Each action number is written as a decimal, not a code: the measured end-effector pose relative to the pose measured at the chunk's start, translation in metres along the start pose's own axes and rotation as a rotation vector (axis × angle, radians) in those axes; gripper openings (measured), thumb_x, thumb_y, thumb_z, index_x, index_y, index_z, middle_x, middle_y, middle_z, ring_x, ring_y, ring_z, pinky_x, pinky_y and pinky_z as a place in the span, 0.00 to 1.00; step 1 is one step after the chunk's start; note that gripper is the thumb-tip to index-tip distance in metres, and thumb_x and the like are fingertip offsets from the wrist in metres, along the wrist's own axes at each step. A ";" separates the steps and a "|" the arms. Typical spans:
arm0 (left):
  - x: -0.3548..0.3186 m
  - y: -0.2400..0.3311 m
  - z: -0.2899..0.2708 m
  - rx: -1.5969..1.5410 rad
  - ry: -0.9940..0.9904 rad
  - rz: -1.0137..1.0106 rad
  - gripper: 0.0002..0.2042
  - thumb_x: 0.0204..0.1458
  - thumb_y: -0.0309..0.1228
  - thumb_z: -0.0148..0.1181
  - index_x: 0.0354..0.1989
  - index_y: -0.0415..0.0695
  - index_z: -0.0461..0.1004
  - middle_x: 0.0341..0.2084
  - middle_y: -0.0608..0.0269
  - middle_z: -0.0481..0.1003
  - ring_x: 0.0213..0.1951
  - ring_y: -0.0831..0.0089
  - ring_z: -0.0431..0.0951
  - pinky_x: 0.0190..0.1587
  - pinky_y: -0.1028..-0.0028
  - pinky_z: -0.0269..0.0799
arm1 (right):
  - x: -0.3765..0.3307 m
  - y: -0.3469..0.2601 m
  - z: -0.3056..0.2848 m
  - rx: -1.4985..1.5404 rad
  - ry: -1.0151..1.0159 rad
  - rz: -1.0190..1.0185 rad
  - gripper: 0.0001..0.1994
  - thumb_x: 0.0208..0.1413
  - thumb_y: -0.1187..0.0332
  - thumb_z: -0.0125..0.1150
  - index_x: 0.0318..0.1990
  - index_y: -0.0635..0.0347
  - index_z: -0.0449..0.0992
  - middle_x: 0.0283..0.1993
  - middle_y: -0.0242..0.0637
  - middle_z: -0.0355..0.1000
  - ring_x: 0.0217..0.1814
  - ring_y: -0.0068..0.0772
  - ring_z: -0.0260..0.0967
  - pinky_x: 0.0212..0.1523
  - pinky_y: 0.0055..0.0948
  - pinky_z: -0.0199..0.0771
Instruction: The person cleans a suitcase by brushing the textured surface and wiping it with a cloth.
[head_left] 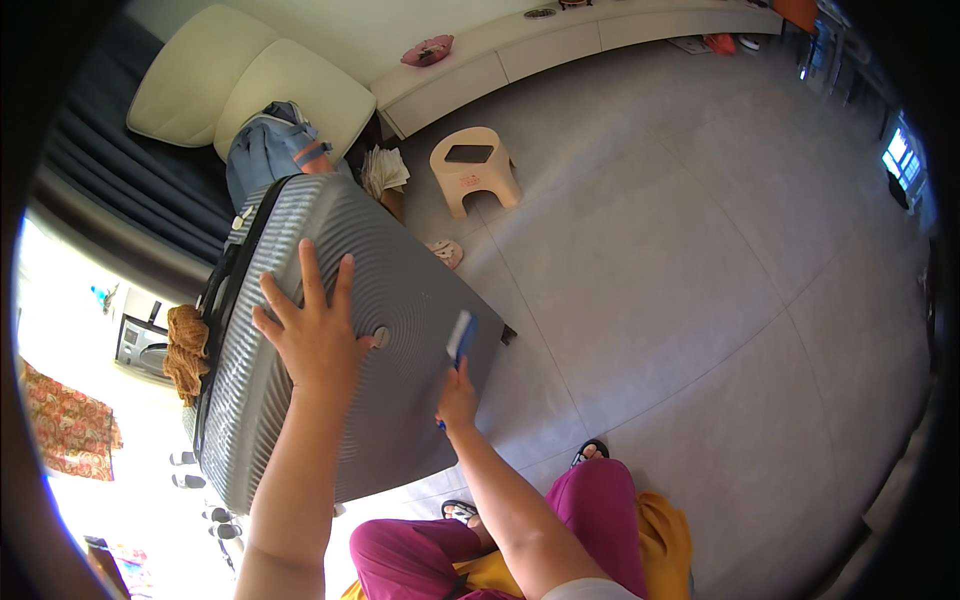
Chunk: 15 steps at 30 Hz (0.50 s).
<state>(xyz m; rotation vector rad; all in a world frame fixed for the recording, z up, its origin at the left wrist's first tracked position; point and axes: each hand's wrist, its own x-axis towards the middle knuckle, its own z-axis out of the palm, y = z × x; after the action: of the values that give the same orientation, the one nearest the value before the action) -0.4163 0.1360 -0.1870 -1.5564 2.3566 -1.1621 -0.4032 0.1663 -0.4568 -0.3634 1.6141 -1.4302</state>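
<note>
A large grey hard-shell suitcase (400, 410) with ringed ridges stands upright before my knees. My left hand (320, 335) lies against its ridged face near the upper edge, fingers spread, holding nothing. In my right hand (458, 400) is a blue-handled brush (462, 338) with white bristles, its head pointing up. The brush is close to the lower right part of the suitcase's face; whether the bristles touch it I cannot tell. A brown cloth (187, 350) hangs on the suitcase's left side, by the black zip edge.
A beige plastic stool (475, 165) stands on the grey tiled floor beyond the suitcase. Behind it are a blue backpack (265, 155) on a cream chair (285, 80) and a long low cabinet (545, 60) bearing a pink dish (428, 50). One slipper (447, 253) lies beside the suitcase.
</note>
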 end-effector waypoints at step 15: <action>-0.005 -0.016 0.001 -0.068 0.028 0.018 0.55 0.22 0.42 0.80 0.67 0.61 0.58 0.70 0.56 0.47 0.63 0.41 0.55 0.57 0.43 0.57 | -0.012 -0.016 -0.021 0.011 -0.159 0.173 0.25 0.68 0.59 0.42 0.71 0.45 0.53 0.19 0.37 0.66 0.12 0.29 0.64 0.13 0.31 0.67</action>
<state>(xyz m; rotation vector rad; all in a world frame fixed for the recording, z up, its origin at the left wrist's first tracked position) -0.4014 0.1366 -0.1799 -1.5456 2.4475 -1.1180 -0.4180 0.1838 -0.4390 -0.3146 1.4723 -1.2472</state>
